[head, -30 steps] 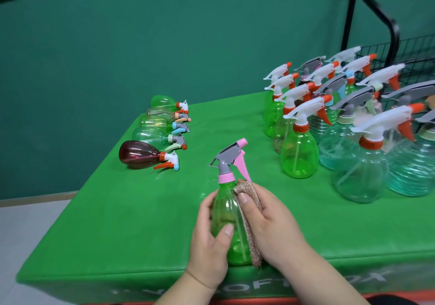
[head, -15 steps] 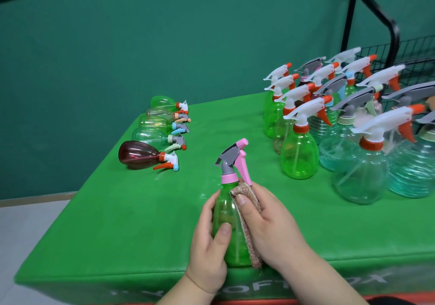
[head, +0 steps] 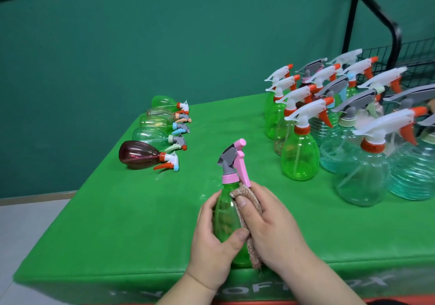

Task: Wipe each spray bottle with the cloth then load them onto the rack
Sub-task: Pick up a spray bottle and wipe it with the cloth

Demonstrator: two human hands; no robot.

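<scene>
Your left hand point(head: 213, 241) grips the green spray bottle point(head: 224, 220) with the pink trigger, fingers and thumb wrapped round its body, upright at the table's point(head: 117, 210) near edge. Your right hand point(head: 270, 224) presses the brown cloth point(head: 250, 201) against the bottle's right side, thumb curled over it. Wire rack point(head: 414, 55) far right.

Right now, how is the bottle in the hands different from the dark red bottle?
The held bottle is green and upright; the dark red bottle lies on its side. The held bottle has a pink trigger; the dark red bottle has an orange one. Both are spray bottles.
</scene>
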